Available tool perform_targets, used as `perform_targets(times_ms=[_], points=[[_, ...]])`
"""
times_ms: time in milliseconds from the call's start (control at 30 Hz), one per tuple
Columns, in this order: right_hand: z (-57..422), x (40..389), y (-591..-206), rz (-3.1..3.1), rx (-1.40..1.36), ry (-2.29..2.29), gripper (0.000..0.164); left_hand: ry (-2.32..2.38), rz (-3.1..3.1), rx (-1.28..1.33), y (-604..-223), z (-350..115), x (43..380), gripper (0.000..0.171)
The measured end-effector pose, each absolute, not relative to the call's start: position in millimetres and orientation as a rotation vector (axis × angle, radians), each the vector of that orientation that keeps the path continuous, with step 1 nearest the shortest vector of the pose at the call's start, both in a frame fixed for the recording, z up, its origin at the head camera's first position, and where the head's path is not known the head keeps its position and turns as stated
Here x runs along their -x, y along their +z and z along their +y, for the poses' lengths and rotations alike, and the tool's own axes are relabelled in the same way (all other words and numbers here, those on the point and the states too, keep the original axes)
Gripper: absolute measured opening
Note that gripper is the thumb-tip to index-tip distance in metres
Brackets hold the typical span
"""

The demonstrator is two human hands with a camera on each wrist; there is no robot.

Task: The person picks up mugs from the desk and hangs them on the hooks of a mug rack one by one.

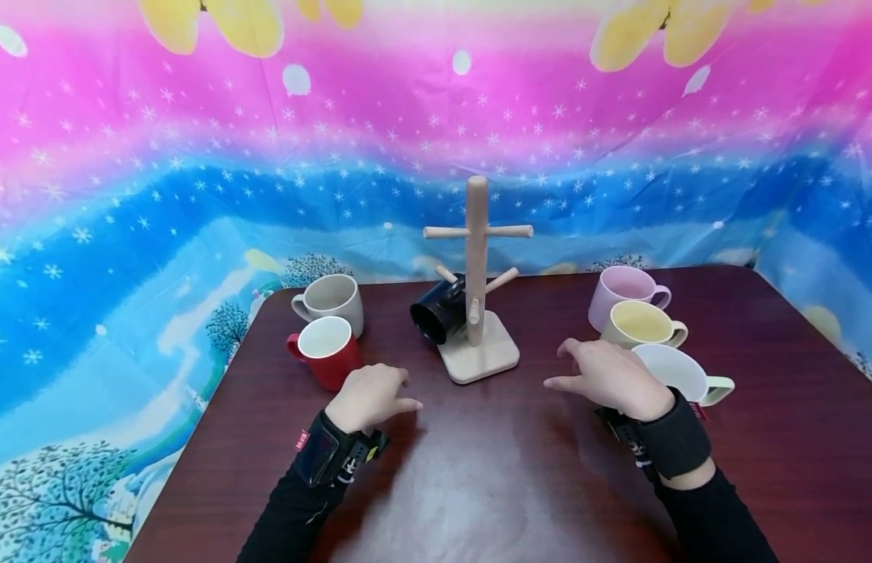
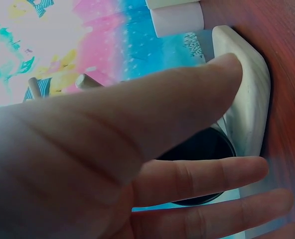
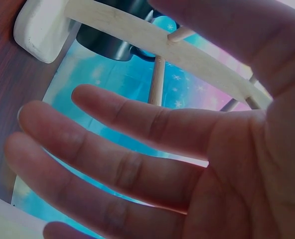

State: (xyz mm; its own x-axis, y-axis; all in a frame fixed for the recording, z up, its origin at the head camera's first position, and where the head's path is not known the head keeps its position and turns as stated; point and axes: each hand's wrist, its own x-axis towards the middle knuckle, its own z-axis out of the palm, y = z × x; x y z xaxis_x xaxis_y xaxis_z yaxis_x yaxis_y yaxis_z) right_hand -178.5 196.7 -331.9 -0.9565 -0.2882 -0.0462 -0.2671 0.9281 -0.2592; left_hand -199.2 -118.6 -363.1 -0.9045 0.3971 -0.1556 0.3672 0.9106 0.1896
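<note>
A wooden mug tree (image 1: 477, 274) stands mid-table, and a black mug (image 1: 439, 310) hangs tilted from one of its lower left pegs. My left hand (image 1: 371, 397) hovers in front of the red mug (image 1: 330, 352), its fingers extended and holding nothing. Over on the right, my right hand (image 1: 611, 375) is held beside the yellow mug (image 1: 636, 324) and the white mug with a pale green handle (image 1: 678, 371), partly covering them. Its fingers are spread and nothing is in them. Both wrist views show bare palms with the mug tree beyond.
Behind the red mug is a grey mug (image 1: 331, 301). A pink mug (image 1: 622, 291) stands at the back of the right-hand row. A patterned cloth (image 1: 407, 117) hangs behind the dark wooden table (image 1: 492, 485).
</note>
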Motion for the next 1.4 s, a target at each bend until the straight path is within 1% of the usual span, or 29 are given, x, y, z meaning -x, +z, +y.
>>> perform_targets(times_ms=[467,1400], points=[[198.1,179.3,-334.2,3.012,0.452,-0.377,0.044,0.210,2.928,-0.613,-363.1,-118.2,196.9,0.038],[199.1,181.0,-335.2,3.016,0.457,-0.371,0.045,0.207,2.901,-0.584,-366.8,-120.4,201.0,0.040]])
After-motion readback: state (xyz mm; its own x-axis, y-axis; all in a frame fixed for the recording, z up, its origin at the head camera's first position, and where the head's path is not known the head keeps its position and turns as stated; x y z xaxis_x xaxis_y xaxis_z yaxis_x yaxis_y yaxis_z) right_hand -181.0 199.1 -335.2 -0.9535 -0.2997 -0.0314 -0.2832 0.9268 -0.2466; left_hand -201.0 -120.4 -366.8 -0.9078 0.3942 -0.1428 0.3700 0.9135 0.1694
